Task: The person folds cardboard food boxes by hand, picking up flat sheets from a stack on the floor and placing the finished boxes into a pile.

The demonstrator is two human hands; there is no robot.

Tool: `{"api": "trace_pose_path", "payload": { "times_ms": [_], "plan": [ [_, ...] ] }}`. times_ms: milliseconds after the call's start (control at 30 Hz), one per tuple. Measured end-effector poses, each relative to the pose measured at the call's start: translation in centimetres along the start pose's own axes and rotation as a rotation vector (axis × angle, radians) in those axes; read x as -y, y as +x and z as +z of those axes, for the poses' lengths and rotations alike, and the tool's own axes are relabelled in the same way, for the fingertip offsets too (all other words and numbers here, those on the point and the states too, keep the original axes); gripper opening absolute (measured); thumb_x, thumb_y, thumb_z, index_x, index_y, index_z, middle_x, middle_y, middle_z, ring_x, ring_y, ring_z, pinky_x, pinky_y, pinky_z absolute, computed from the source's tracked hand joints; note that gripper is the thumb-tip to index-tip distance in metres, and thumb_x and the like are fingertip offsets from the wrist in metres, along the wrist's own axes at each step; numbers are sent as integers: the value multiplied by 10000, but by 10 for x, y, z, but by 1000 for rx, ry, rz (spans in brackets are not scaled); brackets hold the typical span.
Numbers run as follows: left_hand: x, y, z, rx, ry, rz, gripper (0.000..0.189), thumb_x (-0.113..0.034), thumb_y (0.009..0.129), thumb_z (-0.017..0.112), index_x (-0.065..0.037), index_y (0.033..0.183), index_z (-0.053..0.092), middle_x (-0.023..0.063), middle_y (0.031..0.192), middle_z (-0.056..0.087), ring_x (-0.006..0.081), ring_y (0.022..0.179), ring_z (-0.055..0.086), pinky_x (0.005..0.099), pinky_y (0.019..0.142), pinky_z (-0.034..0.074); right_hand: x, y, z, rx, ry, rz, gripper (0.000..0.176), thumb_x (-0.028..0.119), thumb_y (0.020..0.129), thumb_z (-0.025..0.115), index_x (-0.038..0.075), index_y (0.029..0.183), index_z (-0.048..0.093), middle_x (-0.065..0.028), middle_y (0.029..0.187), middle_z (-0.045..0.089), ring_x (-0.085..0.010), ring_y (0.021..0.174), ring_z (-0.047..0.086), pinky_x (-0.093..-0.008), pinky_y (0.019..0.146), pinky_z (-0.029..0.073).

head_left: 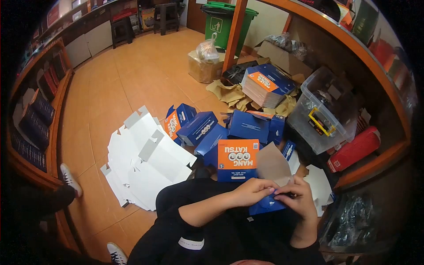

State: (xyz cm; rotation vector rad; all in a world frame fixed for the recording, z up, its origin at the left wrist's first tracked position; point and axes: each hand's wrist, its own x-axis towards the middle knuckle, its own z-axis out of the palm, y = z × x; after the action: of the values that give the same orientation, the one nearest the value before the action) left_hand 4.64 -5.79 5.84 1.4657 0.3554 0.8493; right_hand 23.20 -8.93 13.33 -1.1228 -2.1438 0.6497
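Observation:
My left hand [253,191] and my right hand [299,196] meet over a partly folded blue cardboard box [267,204] in my lap. The fingers of both are closed in a pinch at its near blue edge. A plain greyish-brown flap [272,164] stands up beyond my fingers and seems to belong to this box. Just left of it is an orange and blue printed box [237,160] reading "MANG KATSU", upside down from here. Behind that, several folded blue boxes [206,128] lie in a heap.
Flat white carton blanks [150,154] are piled on the tiled floor to the left. At right stand a clear plastic bin [320,117] and a red package [355,148]. A stack of printed flat cartons [265,86] lies on brown paper. Another person's shoes [70,180] show at lower left.

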Motion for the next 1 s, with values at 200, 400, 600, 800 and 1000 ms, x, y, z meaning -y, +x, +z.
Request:
{"api": "trace_pose_path", "payload": {
  "times_ms": [200,400,600,800,1000],
  "plan": [
    [17,0,-8,124,-132,-52,271,-43,900,426,16,1152,505,51,1048,588,75,943,532,234,825,425,21,5,-3,175,-95,14,342,88,737,675,104,1077,646,-69,739,484,-184,667,485,-284,596,391],
    [9,2,-10,109,-319,-64,280,-31,892,431,16,1161,497,56,1066,580,95,972,541,245,849,435,34,-2,-5,33,18,83,396,114,732,680,74,1121,618,-90,824,527,-218,775,513,-294,703,415],
    [-25,1,-5,-421,-698,95,429,-109,921,453,-77,1309,272,132,1196,502,229,995,588,354,804,517,36,8,8,-97,-358,-230,524,259,606,782,122,1090,634,-96,1131,552,-338,1085,489,-423,922,400],
    [-29,-8,-3,-429,-663,51,516,-59,922,435,-97,1339,134,184,1177,486,291,874,641,389,695,577,13,11,40,-353,-268,-214,563,330,770,657,38,1231,523,-213,1311,387,-376,1165,421,-450,980,348],
    [-17,-5,-11,-411,-293,84,417,-48,920,457,0,1238,191,151,1013,569,222,839,648,278,745,529,13,13,29,-307,-224,-288,435,407,898,467,72,1132,618,-221,1244,369,-327,1123,434,-394,940,382]
  ]
}}
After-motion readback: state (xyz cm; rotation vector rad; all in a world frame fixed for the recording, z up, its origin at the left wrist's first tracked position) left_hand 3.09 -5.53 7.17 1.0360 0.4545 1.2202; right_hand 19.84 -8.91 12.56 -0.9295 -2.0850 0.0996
